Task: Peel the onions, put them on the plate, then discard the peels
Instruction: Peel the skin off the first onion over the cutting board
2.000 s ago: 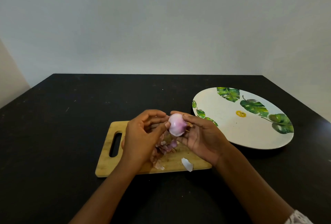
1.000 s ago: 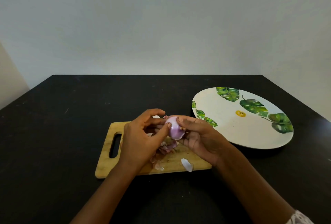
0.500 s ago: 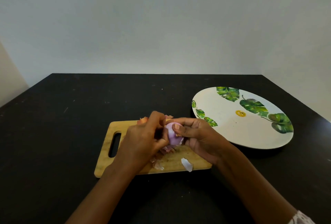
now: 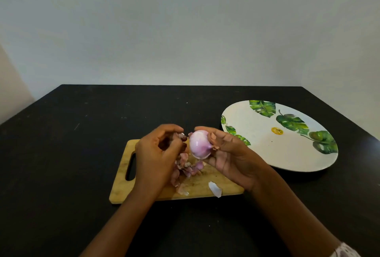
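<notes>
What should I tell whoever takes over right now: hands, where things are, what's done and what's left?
Right hand holds the mostly peeled onion above the cutting board.
Left hand pinches a peel scrap beside it.
Peels lie on the board.
Plate holds no onion yet.
To do: finish peeling, plate it, discard peels.
</notes>
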Demonstrator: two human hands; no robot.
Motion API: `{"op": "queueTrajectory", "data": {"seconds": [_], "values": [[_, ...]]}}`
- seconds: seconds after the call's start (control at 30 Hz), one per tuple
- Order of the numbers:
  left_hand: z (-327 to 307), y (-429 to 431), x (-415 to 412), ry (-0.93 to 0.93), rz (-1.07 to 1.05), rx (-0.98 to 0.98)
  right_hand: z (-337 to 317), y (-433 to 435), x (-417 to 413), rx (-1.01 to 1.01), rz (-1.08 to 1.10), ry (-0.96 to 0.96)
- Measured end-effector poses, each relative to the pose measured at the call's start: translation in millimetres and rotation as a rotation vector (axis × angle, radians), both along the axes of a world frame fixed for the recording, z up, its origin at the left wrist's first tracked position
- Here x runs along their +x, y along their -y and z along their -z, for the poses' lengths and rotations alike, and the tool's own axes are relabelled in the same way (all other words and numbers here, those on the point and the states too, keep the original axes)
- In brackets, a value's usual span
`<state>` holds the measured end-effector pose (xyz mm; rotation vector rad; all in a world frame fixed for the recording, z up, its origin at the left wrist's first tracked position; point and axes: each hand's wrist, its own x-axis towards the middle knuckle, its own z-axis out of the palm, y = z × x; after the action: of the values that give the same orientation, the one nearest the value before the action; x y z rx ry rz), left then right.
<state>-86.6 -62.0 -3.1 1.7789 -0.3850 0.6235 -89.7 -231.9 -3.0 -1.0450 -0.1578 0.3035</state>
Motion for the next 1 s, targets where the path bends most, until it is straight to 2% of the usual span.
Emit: {"op": "queueTrajectory", "data": {"seconds": [0.07, 0.33, 0.6, 1.0], "values": [[2.8, 1.6, 0.1, -0.019, -0.001, 0.061, 0.0, 0.2, 0.3, -0.017, 0.032, -0.017], [-3.9, 8.1, -6.5, -0.004, 0.106, 0.096, -1.5, -1.6, -0.4, -0.111, 0.103, -0.055], [3.5, 3.7, -3.1, 0.104, 0.031, 0.110, -0.8, -5.0, -2.0, -0.136, 0.106, -0.073], [1.0, 6.9, -1.3, 0.007, -0.039, -0.003, 0.6, -6.3, -2.6, 0.069, 0.036, -0.059]]}}
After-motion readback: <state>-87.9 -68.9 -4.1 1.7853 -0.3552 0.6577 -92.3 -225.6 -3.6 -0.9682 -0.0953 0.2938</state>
